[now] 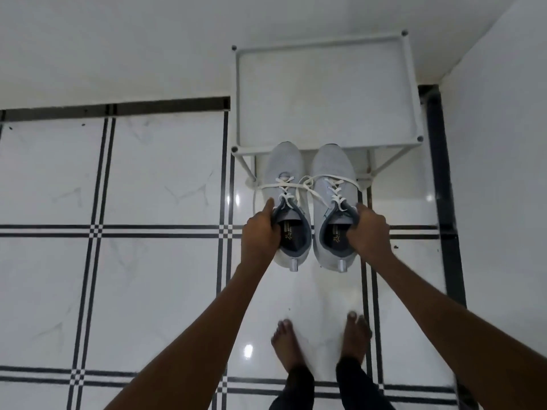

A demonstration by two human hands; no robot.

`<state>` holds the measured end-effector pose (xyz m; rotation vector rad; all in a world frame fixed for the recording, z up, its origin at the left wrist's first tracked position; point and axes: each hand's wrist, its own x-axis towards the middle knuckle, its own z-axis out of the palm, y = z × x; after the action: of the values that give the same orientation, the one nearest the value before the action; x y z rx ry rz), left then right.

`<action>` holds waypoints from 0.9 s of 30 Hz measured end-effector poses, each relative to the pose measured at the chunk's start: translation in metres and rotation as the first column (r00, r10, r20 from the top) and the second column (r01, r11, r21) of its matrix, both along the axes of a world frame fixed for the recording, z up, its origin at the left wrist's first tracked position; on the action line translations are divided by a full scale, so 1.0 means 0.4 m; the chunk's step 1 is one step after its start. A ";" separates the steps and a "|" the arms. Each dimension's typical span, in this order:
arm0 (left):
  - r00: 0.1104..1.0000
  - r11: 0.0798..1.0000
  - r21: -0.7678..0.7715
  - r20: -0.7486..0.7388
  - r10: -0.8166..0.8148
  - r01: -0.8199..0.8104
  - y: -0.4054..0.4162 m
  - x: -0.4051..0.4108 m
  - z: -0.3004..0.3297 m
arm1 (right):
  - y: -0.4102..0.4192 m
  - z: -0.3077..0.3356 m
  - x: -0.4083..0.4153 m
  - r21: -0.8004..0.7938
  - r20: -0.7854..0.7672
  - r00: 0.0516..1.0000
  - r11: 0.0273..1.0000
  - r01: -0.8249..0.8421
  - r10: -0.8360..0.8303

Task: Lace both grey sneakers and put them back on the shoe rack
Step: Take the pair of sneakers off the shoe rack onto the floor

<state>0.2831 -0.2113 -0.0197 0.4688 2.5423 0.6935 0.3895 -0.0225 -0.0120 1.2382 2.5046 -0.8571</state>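
The left hand (260,232) is clamped on the collar of the left sneaker (288,202), fingers hooked inside the opening and thumb pressed on the outer side. The right hand (368,229) grips the right sneaker (333,196) the same way, by the outer edge of its collar. Both shoes hang side by side, nearly touching, toes pointing at the rack (325,96) and just reaching under the front rail of its top shelf.

The laces (307,184) are the likely trouble. They are threaded through the eyelets but appear untied — long loose ends trail out to both sides and cross between the two shoes. One end runs left toward the rack's front left post, another right toward the lower rail. As the shoes go in, a trailing end could catch on a post or joint and drag a shoe askew, or pull slack out of the lacing.

The grip is only on the soft collars, so a snag could tip a shoe toe-down. The frame looks light and might shift if knocked by a toe. Bare feet (322,344) stand close below on a glossy tile floor (148,173) — a dropped shoe would land near them.
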 end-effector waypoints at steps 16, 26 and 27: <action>0.999 0.998 -0.059 0.040 0.030 -0.027 -0.036 0.134 -0.839 | -0.057 -0.835 0.112 -0.075 0.079 0.993 0.993 0.090 -0.084; 0.997 0.999 -0.010 -0.063 0.052 -0.052 -0.081 0.124 -1.024 | -0.071 -0.999 0.077 0.219 0.183 0.983 0.975 -0.041 0.000; 0.996 0.998 -0.013 -0.070 0.057 -0.058 -0.094 0.118 -1.027 | -0.078 -0.994 0.054 0.292 0.214 0.975 0.949 -0.119 0.056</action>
<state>0.3304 -0.2490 -0.4307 0.4234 2.6336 0.6889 0.4112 -0.0536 -0.4095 1.2173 2.5638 -0.3117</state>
